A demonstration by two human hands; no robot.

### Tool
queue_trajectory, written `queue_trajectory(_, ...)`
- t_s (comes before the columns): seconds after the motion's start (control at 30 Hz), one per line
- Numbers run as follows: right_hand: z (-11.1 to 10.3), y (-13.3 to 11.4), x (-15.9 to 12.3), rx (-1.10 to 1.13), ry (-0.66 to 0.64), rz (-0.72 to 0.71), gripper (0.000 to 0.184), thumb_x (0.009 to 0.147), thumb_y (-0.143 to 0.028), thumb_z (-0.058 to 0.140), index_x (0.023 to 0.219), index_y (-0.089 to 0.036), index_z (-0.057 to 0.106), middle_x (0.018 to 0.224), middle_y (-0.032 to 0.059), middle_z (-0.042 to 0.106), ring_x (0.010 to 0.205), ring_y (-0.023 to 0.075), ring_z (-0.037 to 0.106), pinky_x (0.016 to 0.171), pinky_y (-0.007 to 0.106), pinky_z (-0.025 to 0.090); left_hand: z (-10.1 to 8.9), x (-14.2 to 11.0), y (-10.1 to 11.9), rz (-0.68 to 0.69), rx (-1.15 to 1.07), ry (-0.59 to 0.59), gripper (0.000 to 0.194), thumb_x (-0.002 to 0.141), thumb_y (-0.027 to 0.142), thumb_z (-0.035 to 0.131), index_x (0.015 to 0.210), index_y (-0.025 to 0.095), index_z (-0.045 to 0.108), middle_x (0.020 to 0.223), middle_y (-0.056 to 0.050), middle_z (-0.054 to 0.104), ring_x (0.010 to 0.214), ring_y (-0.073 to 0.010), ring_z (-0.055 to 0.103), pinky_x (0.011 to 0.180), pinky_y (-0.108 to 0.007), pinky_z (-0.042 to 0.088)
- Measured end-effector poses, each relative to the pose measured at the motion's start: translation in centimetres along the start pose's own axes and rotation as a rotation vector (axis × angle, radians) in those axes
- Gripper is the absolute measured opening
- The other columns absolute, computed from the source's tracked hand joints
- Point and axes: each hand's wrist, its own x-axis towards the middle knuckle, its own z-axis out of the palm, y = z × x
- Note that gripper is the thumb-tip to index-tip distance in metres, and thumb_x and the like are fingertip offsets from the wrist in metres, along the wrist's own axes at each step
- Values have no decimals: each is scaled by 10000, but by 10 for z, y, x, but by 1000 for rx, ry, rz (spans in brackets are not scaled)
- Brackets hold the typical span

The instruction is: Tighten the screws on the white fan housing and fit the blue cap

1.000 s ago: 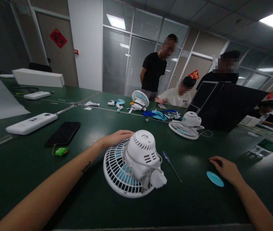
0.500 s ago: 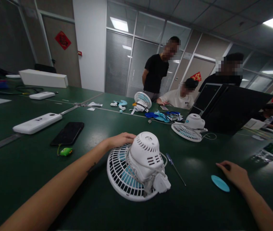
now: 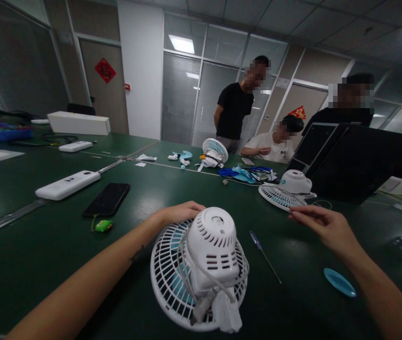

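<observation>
A white electric fan (image 3: 218, 245) lies face down on the green table in front of me, its cord wound about the motor housing and pale blue blades showing through the grille. My left hand (image 3: 185, 211) grips the far side of that fan; its fingertips are hidden behind the housing. My right hand (image 3: 323, 226) is raised over the table, thumb and fingers pinched together, close in view to a second fan (image 3: 295, 182). Whatever the pinch holds, if anything, is too small to make out. Below it lies a blue oval plastic piece (image 3: 340, 282). A screwdriver (image 3: 265, 257) rests between fan and hand.
To the left are a black phone (image 3: 107, 199) with a green charm (image 3: 102, 225) and a white power strip (image 3: 68, 184). Blue gloves (image 3: 245, 174) and a third fan (image 3: 214, 153) sit farther back. A black computer case (image 3: 356, 160) stands right, with people beyond.
My right hand has risen from beside the blue oval piece and moved forward and left towards the second fan. The near fan has turned slightly, while my left hand stays on it.
</observation>
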Motion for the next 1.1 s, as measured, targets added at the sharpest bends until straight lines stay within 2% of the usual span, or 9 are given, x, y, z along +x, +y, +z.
queue_trajectory(0.13,36,-105,-11,281,-443,-342,194,775,-369,752,842,-190,714,767,41,728,692,170,699,659,273,581,3,-1,16,56,24,87,437,824,488,610,1054,143,749,1154,-81,731,1140,-290,613,1035,-386,431)
queue_trajectory(0.2,48,-144,-17,273,-546,-509,105,829,-290,717,823,-186,714,761,11,719,693,125,672,649,222,541,7,-4,25,90,14,125,540,895,558,488,1177,147,699,1255,-97,685,1198,-296,585,1054,-409,414)
queue_trajectory(0.3,60,-172,-20,163,-608,-700,51,858,-192,689,831,-167,724,797,-1,723,715,102,642,660,212,482,18,-17,31,247,-53,175,610,916,615,423,1232,152,664,1311,-121,646,1206,-325,578,1034,-444,425)
queue_trajectory(0.4,66,-171,-20,98,-600,-802,50,856,-128,682,823,-147,714,792,-1,704,727,100,620,668,217,438,32,-36,30,403,-36,181,609,873,624,533,1291,189,620,1326,-109,627,1192,-329,571,1025,-430,430)
queue_trajectory(0.5,67,-163,-21,99,-647,-832,72,862,-118,671,801,-141,701,768,0,669,704,99,595,652,219,415,45,-50,28,456,36,183,718,806,602,661,1401,236,496,1331,-100,604,1124,-312,596,947,-405,476)
queue_trajectory(0.63,66,-159,-25,138,-675,-819,93,864,-105,663,778,-131,687,773,2,660,708,97,587,660,216,413,51,-52,29,506,67,168,689,804,560,692,1390,257,492,1309,-89,602,1084,-283,612,912,-366,493)
queue_trajectory(0.83,68,-159,-24,168,-716,-796,77,865,-120,672,790,-125,690,805,13,656,732,104,586,682,229,425,52,-50,33,537,91,196,633,831,559,665,1370,267,511,1239,-64,629,1042,-254,615,893,-330,487)
queue_trajectory(1.0,66,-156,-25,144,-740,-798,185,904,-248,658,767,-132,703,846,18,618,738,98,572,675,229,428,52,-50,34,531,83,182,626,830,588,651,1358,279,522,1212,-53,641,1016,-248,609,869,-326,480)
queue_trajectory(1.1,64,-155,-24,188,-731,-808,181,926,-276,631,841,-148,728,895,21,635,776,97,594,708,226,442,52,-51,33,488,60,189,648,822,595,653,1357,256,514,1210,-68,635,993,-252,606,845,-334,483)
